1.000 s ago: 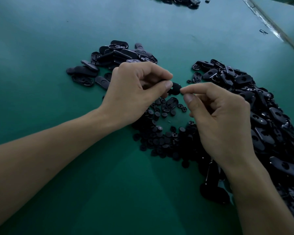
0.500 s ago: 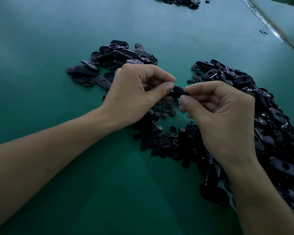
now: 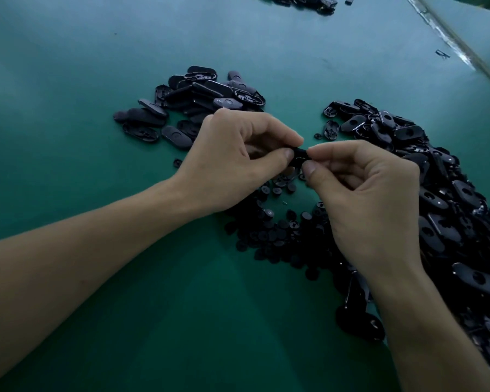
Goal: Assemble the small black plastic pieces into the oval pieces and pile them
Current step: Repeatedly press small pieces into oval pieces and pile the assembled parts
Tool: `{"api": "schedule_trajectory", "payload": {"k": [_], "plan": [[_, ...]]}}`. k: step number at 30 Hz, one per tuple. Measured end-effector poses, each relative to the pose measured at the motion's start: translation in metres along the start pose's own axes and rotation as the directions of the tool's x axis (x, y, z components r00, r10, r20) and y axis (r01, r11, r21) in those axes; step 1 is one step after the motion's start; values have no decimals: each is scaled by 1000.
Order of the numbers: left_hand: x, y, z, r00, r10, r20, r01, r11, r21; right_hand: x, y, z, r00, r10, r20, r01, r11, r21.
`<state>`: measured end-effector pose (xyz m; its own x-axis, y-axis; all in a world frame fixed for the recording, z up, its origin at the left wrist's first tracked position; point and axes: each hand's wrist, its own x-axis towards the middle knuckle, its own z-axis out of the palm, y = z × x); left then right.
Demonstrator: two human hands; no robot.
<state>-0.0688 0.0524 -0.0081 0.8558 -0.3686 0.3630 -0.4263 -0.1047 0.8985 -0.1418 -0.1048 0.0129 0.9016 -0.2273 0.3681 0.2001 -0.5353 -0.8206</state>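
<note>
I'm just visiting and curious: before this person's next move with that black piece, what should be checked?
1. Left hand grips the oval piece: ok.
2. Right hand pinches its other end: ok.
3. Small piece seated in it: cannot tell, fingers hide it.
4. Small round pieces lie below the hands: ok.
5. Pile of ovals beyond the left hand has room: ok.

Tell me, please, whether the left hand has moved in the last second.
Yes: the left hand has shifted slightly right and down in view, away from the oval pile.
</note>
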Motion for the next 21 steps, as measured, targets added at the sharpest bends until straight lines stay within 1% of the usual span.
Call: {"api": "schedule_trajectory", "payload": {"k": [11,16,21], "plan": [[-1,2,2,999,18,44,-18,1000,-1,-1,0,1,999,38,-20,-39,997,-73],[-1,1,2,998,18,67,-20,1000,24,-2,-2,1,1000,21,8,-20,990,-140],[-1,1,3,997,29,77,-33,999,42,-1,0,-1,999,42,25,-38,987,-155]]}}
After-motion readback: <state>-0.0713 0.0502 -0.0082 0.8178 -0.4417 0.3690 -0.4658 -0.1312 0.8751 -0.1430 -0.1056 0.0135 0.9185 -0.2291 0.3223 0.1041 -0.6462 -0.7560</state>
